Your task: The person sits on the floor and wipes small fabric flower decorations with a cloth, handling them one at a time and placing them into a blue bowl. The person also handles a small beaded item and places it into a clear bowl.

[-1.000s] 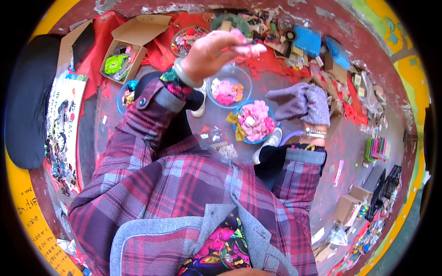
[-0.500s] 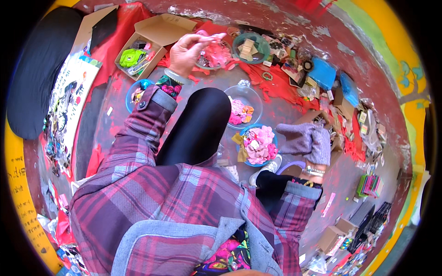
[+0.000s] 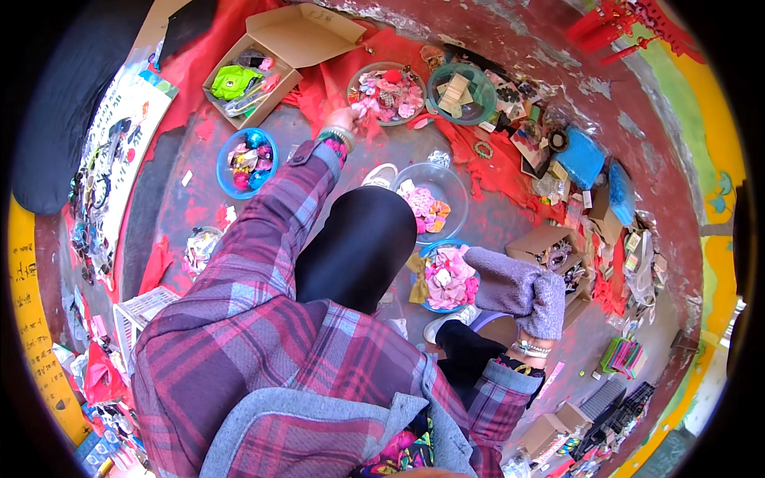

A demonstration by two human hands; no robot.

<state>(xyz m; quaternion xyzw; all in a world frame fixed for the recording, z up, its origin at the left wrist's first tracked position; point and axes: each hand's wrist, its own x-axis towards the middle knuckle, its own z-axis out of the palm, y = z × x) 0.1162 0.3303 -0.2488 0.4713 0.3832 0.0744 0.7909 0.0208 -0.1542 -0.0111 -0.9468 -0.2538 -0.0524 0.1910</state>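
My left hand (image 3: 341, 119) reaches forward, fingers closed and partly blurred, on a soft pink piece (image 3: 368, 107). It is beside a clear bowl (image 3: 397, 123) of pink and red accessories. A fuzzy mauve cloth piece (image 3: 510, 279) covers my right hand from the bracelets outward, so its fingers do not show. Left of the cloth, a blue bowl (image 3: 446, 309) holds pink flower-like fabric pieces and a mustard bow. Behind that stands a larger clear bowl (image 3: 456, 193) with a few pink and orange pieces.
A cardboard box (image 3: 276, 92) with a green item stands at the far left, a blue bowl (image 3: 224, 180) of shiny pieces nearer. Beyond the bowls are a green bowl (image 3: 484, 89), red cloth (image 3: 470, 155) and small goods along the wall. A white basket (image 3: 143, 309) is at left.
My left hand has come down and slightly right from its raised place, uncovering the bowl of pink accessories. The mauve cloth and my right wrist have shifted slightly. The whole view has turned a little.
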